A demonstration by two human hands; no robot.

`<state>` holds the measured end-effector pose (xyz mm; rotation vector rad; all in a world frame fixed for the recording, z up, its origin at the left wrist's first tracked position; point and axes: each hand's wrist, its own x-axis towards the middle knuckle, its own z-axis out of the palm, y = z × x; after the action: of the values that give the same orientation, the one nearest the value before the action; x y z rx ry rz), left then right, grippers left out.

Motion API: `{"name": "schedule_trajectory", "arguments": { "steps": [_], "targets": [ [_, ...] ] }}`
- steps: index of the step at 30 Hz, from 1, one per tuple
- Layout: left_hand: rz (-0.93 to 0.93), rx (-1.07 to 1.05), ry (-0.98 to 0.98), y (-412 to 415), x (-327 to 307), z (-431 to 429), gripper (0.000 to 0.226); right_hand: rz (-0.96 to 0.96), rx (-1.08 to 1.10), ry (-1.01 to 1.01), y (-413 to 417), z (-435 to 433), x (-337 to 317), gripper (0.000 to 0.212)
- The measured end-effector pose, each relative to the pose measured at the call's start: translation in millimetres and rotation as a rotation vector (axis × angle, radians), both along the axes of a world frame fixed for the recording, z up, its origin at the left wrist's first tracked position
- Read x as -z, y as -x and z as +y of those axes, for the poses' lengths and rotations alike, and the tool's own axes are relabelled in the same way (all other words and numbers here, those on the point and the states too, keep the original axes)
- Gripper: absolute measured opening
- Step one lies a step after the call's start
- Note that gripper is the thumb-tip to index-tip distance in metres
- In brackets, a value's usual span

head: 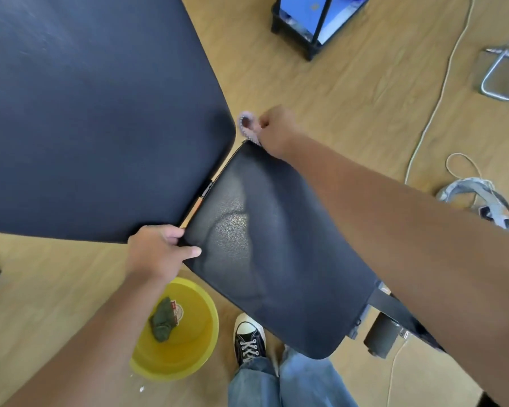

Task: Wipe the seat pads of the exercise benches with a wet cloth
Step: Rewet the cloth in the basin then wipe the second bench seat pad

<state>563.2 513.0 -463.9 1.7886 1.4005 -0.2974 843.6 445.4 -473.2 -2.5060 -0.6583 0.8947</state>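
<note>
The black seat pad of an exercise bench fills the middle of the head view, with damp-looking streaks on its leather. The larger back pad lies beyond it to the upper left. My right hand is at the seat pad's far corner, shut on a pale grey cloth that pokes out past the corner. My left hand grips the seat pad's near-left edge, thumb on top, close to the gap between the two pads.
A yellow bucket with a dark green rag in it stands on the wooden floor below my left hand. My shoe is beside it. A black cart, white cables and a metal frame lie to the right.
</note>
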Motion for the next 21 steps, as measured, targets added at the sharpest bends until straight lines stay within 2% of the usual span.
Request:
{"name": "schedule_trajectory", "arguments": {
  "steps": [3, 4, 7, 9, 11, 15, 16, 18, 21],
  "targets": [
    [0.009, 0.002, 0.006, 1, 2, 2, 0.056, 0.061, -0.105, -0.03, -5, -6, 1, 0.036],
    [0.009, -0.003, 0.011, 1, 3, 2, 0.056, 0.058, -0.108, 0.019, -10, -28, 1, 0.038],
    [0.0, -0.005, 0.022, 1, 3, 2, 0.057, 0.058, -0.077, 0.338, -22, -113, -11, 0.036],
    [-0.001, 0.007, 0.022, 1, 2, 1, 0.057, 0.117, -0.035, 0.412, -25, -139, -22, 0.033],
    [-0.001, 0.002, 0.03, 2, 1, 2, 0.057, 0.111, -0.053, 0.348, -24, -119, -22, 0.033],
    [0.001, 0.007, 0.019, 0, 2, 2, 0.055, 0.143, -0.115, 0.074, -14, -25, -12, 0.03],
    [0.004, 0.012, 0.018, -1, 1, 2, 0.055, 0.14, -0.134, 0.051, -11, -13, -10, 0.036],
    [0.005, 0.011, 0.029, -1, 1, 2, 0.056, 0.132, -0.162, 0.023, -14, -20, -8, 0.052],
    [0.01, 0.014, 0.034, 1, 1, 3, 0.056, 0.138, -0.125, 0.095, -20, -88, -17, 0.055]
  ]
}}
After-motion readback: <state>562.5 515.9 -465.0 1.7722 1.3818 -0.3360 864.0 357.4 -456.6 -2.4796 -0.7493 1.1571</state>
